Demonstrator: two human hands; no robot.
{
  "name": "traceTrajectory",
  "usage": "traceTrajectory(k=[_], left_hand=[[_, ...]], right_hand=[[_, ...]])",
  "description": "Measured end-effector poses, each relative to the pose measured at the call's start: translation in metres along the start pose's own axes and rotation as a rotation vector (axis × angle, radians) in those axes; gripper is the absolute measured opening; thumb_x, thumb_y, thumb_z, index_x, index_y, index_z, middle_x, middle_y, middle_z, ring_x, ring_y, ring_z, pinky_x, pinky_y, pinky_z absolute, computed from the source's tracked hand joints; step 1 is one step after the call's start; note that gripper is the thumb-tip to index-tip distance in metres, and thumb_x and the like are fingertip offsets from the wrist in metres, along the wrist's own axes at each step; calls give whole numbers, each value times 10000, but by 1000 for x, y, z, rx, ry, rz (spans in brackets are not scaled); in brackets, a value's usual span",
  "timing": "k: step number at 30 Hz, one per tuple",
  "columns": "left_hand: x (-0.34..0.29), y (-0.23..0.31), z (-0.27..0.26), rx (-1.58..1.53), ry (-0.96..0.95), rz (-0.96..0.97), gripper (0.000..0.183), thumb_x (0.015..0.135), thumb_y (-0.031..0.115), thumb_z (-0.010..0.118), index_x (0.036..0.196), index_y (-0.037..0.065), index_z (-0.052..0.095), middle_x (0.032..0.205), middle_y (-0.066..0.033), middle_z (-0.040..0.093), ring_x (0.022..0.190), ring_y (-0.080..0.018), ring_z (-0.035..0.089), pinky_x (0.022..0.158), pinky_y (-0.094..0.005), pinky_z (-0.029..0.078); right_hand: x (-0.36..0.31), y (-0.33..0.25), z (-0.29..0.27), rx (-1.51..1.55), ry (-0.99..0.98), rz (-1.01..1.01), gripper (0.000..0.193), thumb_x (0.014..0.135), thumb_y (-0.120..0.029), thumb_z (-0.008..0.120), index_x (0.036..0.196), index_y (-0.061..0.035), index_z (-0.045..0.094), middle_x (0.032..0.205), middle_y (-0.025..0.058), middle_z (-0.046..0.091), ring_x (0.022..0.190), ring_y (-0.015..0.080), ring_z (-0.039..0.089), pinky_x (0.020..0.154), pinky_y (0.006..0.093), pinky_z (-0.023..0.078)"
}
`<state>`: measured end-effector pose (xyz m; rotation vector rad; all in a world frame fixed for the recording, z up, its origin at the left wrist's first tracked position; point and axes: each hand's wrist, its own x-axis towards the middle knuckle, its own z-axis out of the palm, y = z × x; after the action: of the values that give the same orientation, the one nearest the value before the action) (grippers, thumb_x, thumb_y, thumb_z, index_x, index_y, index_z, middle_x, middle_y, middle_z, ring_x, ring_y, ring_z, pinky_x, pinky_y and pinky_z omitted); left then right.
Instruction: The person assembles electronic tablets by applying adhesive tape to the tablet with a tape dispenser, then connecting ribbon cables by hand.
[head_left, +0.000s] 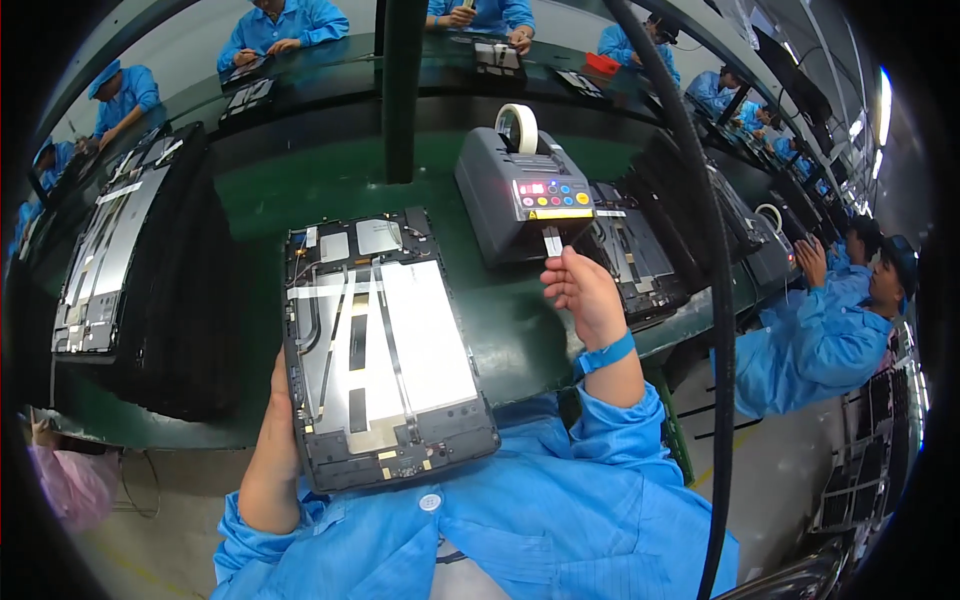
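My left hand (pixel 279 408) grips the left edge of an opened tablet (pixel 425 350), its inner side facing up; most of the fingers are hidden beneath it. A silver panel, dark ribbon cables and pale tape strips show inside the tablet. At the front of a grey tape dispenser (pixel 515 200), my right hand (pixel 590 290) pinches the end of a short whitish tape strip (pixel 553 241) coming from its outlet. A blue band circles my right wrist. On top of the dispenser sits a roll of cream tape (pixel 518 128).
A tall stack of opened tablets (pixel 115 260) stands at the left on the green table (pixel 270 190). More tablets (pixel 632 250) lie right of the dispenser. A green post (pixel 403 100) rises ahead, and a black cable (pixel 722 300) hangs at the right. Co-workers in blue sit around.
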<state>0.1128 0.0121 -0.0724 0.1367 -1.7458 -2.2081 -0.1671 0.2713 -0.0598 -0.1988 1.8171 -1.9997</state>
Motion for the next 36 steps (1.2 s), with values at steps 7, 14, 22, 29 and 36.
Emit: traceTrajectory(k=[7,14,22,29,36], left_hand=[[-16,27,-13,355,170,161,780,942,568,410,1455,5,242,1482,-181,310,1364,-258,324,1116,-372,234],[9,92,41,991,-30,573,378,691,233,752,957,-7,631,913,-153,614,890,-345,585,804,-424,458],[20,84,38,927,-14,682,155,638,84,769,762,79,675,697,-34,611,647,-219,570,599,-325,424],[32,82,30,851,-69,722,206,641,94,770,834,87,697,727,-33,619,659,-218,582,605,-338,425],[52,65,-6,988,304,675,196,694,23,699,883,-16,666,764,-117,612,694,-279,580,640,-367,458]], right_hand=[[-2,-6,22,-49,30,-224,196,922,-231,560,861,-56,623,753,28,631,656,98,562,587,223,409],[-76,-51,102,-530,-874,-842,119,852,-124,619,834,-18,670,804,110,658,721,271,622,641,345,479],[-93,-62,133,-777,-743,-1022,122,822,-171,637,873,-65,668,737,68,624,696,252,609,601,352,459],[-80,-65,141,-651,-806,-940,178,736,-124,708,891,-60,648,814,78,631,731,284,615,627,366,467],[-57,-89,131,-605,-420,-827,100,892,-106,597,910,-8,597,808,90,637,755,184,618,698,308,473]])
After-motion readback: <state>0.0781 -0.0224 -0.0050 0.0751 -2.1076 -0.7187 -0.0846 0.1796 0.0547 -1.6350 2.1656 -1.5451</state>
